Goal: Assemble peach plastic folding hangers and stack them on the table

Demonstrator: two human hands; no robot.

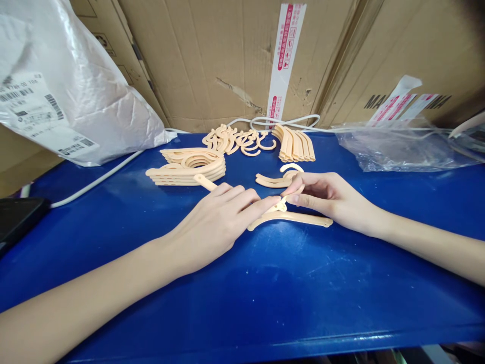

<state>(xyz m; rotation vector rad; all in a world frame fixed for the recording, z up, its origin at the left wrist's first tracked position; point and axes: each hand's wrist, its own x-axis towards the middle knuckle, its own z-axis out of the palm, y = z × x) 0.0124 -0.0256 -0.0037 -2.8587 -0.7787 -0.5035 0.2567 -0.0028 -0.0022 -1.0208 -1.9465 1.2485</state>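
Both my hands meet over a peach plastic hanger (299, 219) lying on the blue table (265, 283). My left hand (215, 222) lies on its left arm, fingers pressed together near the middle joint; the arm's end sticks out behind the hand. My right hand (326, 197) pinches a small hook piece (293, 194) at that joint. Just behind lies another loose hanger part (275, 180).
A stack of folded hangers (187, 167), a heap of hooks (237, 140) and a row of curved arms (295, 144) lie further back. A white plastic bag (68, 91) sits at left, a clear bag (401, 146) at right, cardboard boxes (212, 55) behind, a white cable (94, 182) alongside.
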